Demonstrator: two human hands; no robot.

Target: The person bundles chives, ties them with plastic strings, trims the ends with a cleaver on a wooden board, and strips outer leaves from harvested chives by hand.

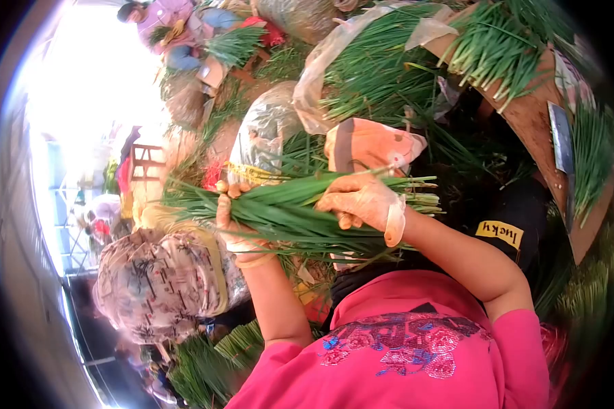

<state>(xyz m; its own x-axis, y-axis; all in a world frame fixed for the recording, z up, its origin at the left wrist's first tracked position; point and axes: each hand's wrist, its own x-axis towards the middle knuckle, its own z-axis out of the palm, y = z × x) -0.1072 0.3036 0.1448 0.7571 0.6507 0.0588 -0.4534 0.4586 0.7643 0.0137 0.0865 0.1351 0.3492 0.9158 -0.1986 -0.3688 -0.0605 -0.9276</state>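
Observation:
A loose bundle of long green chives (286, 204) lies across both hands in front of my pink shirt, pale stem ends to the right and leaf tips to the left. My left hand (233, 221) is wrapped round the leafy end, fingers curled over it. Nearer the stem ends, my right hand (363, 201) grips the leaves from above with bent fingers. Both hands appear to wear thin, stained gloves. Just behind the bundle is an orange-and-white patterned cloth-like item (372, 146).
A brown board (535, 146) at right carries cut chives (498, 51) and a broad-bladed knife (561, 140). Chives fill an open plastic bag (310, 92) beyond my hands. A person in a patterned head covering (164, 283) is close on the left; another person (174, 31) sits farther back.

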